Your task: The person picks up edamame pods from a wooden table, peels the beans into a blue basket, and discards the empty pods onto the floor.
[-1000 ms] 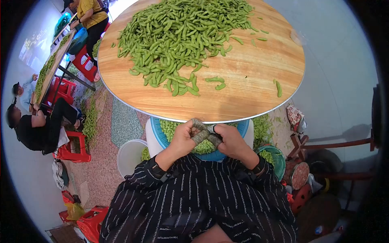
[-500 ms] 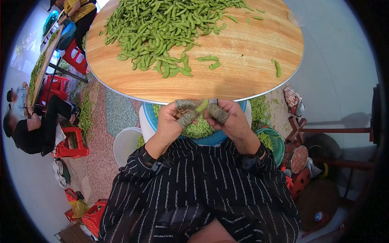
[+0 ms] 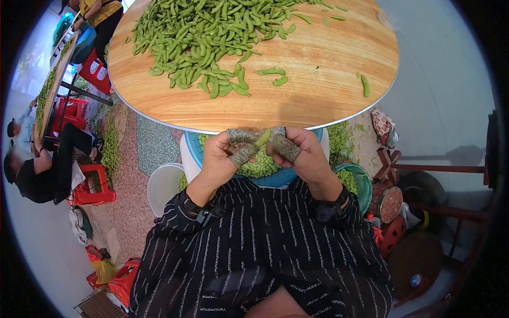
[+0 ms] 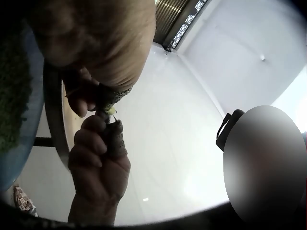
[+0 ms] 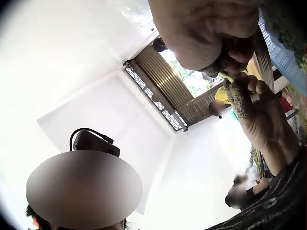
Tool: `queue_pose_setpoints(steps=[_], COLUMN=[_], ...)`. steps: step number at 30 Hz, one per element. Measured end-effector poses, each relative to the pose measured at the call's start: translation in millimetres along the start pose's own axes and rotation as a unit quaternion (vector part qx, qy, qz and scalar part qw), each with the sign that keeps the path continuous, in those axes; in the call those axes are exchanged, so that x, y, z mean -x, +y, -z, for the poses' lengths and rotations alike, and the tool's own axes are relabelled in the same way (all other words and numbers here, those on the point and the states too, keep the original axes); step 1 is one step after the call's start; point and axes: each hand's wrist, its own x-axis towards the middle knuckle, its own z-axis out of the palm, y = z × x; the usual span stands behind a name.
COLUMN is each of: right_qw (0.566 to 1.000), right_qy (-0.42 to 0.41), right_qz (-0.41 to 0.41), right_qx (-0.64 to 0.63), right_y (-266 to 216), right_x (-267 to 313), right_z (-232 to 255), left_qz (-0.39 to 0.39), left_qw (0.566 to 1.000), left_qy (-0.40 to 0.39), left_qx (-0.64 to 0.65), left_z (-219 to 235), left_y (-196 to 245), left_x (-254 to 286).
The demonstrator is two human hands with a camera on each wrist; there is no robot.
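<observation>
A green soybean pod (image 3: 263, 138) is held between my two hands, just off the near edge of the round wooden table (image 3: 318, 100). My left hand (image 3: 214, 159) pinches it between thumb and forefinger, both wrapped in grey speckled covers. At the pod's other end, my right hand (image 3: 310, 159) pinches with its similarly wrapped thumb and forefinger. The left wrist view shows a small pale-green bit of the pod (image 4: 112, 111) between the fingertips; the rest is hidden. Below the hands stands a blue basin (image 3: 281, 178) with shelled green beans (image 3: 260, 165) in it.
A large heap of pods (image 3: 207, 42) covers the table's far left, with several loose pods nearer. A white bucket (image 3: 161, 191) stands left of the basin, a green basket (image 3: 365, 193) right of it. Other people sit and stand by another table (image 3: 50, 87) at left.
Over the second, the hands shift up in the head view as that view tilts, and the pod comes into sight between the fingertips. During the last half second the hands barely move.
</observation>
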Motion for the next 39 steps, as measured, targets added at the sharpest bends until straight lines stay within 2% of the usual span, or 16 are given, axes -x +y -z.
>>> queue_pose_setpoints(steps=[14,15,16,17,19,23,25,26,28,29,31,32,34,35,37,39], right_qw=[0.997,0.995,0.994,0.994,0.999,0.999,0.998,0.998,0.996,0.996,0.993,0.993,0.980,0.980,0.967,0.977], right_qy=[0.022,0.028,0.034,0.033,0.006,-0.009,-0.010,-0.010,-0.009,-0.010,-0.026,-0.027,-0.033,-0.033,-0.055,-0.049], right_qz=[0.076,0.087,0.097,0.097,0.043,0.002,0.054,0.054,0.089,0.090,0.107,0.107,0.169,0.169,0.200,0.172], right_qx=[0.024,0.031,0.037,0.036,0.027,-0.047,-0.031,-0.031,0.009,0.009,0.039,0.039,0.095,0.095,0.150,0.116], right_y=[17,17,17,15,9,14,18,20,23,24,23,22,20,22,27,21], right_x=[-6,-5,-5,-4,-4,-3,-4,-5,-7,-7,-8,-9,-10,-11,-15,-11], right_z=[5,4,4,3,4,6,4,3,2,3,5,5,5,8,15,12], left_qz=[0.027,-0.068,-0.159,-0.158,-0.186,-0.184,-0.150,-0.150,-0.133,-0.134,-0.042,-0.042,0.139,0.139,0.174,0.184], left_qw=[0.999,0.969,0.890,0.890,0.809,0.818,0.904,0.904,0.962,0.961,0.991,0.991,0.973,0.972,0.887,0.912], left_qy=[-0.014,-0.031,-0.045,-0.044,-0.064,-0.078,-0.107,-0.107,-0.091,-0.090,-0.077,-0.077,-0.065,-0.065,-0.177,-0.131], left_qx=[-0.036,-0.237,-0.425,-0.426,-0.554,-0.539,-0.385,-0.385,-0.222,-0.223,-0.097,-0.097,0.175,0.175,0.389,0.342], left_z=[-3,-5,-6,-6,-5,-1,-1,-3,-6,-6,-4,-4,-4,-3,-1,-2], left_y=[3,11,14,15,15,4,-1,-1,-2,-3,-9,-8,-7,-10,-17,-18], left_x=[-1,-3,-4,-4,-6,-7,-10,-10,-10,-9,-5,-6,-6,-7,-10,-7])
